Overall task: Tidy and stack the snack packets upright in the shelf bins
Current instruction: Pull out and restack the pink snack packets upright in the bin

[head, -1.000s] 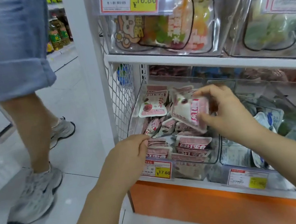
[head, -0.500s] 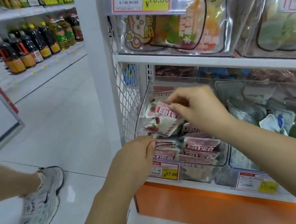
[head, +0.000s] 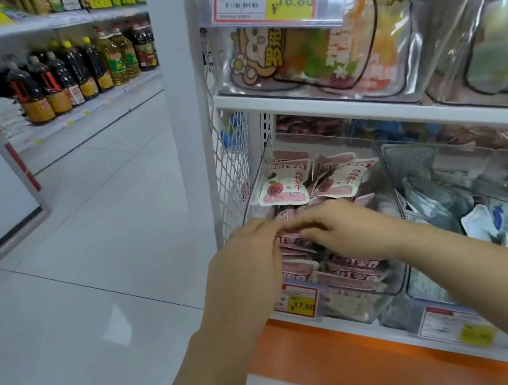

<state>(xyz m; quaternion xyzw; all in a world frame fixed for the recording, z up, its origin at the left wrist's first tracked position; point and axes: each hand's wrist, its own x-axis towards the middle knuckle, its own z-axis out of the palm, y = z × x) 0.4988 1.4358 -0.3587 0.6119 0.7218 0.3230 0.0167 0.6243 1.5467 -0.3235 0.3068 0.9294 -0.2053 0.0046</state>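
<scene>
— Head view: what changed in the last second?
— Your right grip (head: 341, 228) has left the back of the clear plastic shelf bin (head: 402, 268) and dropped to the front rows of pink foil snack packets (head: 351, 268), fingers pinching their tops.
— And the left?
— Your left grip (head: 250, 259) presses the row's left end; clamped or not, I cannot tell. Two berry-print packets (head: 285, 187) now stand upright behind, so squaring the front rows looks next.
</scene>
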